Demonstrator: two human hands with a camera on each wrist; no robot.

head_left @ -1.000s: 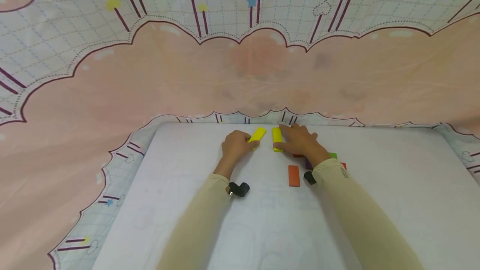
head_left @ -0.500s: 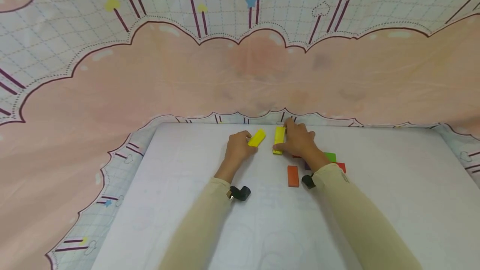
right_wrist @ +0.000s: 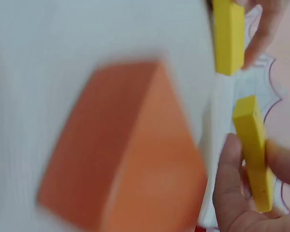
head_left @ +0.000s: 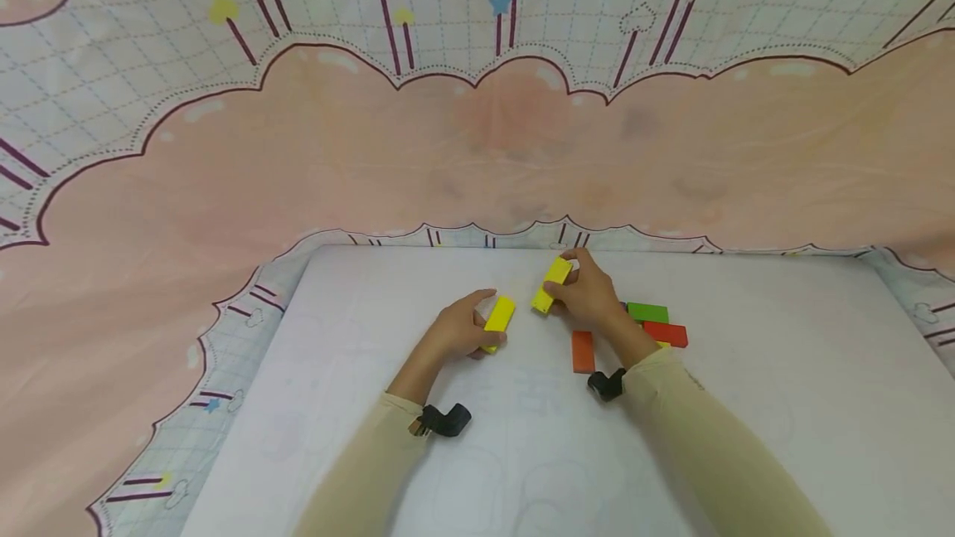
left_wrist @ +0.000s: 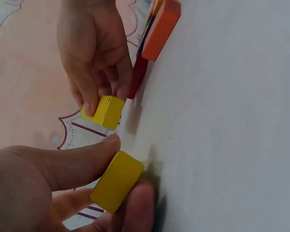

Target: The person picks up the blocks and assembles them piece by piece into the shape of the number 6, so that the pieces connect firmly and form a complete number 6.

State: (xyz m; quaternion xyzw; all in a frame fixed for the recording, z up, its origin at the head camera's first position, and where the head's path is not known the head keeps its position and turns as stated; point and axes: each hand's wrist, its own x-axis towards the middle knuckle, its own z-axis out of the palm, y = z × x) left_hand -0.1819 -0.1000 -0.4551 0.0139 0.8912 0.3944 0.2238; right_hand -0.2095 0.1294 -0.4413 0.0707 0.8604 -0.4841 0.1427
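Note:
My left hand [head_left: 457, 330] pinches a yellow block [head_left: 499, 324] between thumb and fingers. In the left wrist view that block's end face [left_wrist: 117, 181] points at the camera. A second yellow block [head_left: 553, 284] is gripped by my right hand [head_left: 589, 294], nearer the table's far edge and tilted to the right at its top. The right wrist view shows thumb and fingers on either side of this block [right_wrist: 253, 154]. A gap separates the two yellow blocks. Just below the right hand lies an orange block [head_left: 583, 352], large and blurred in the right wrist view.
Right of the right wrist, a green block [head_left: 647, 312] and a red block [head_left: 666, 334] lie close together, with a bit of yellow [head_left: 662, 345] showing below; the forearm hides part of this group. The white tabletop [head_left: 373, 297] ends at a patterned cloth [head_left: 477, 156].
My left hand has drawn its yellow block back toward me. The right hand's block has gone from nearly straight to tilted, and more of the green and red blocks shows.

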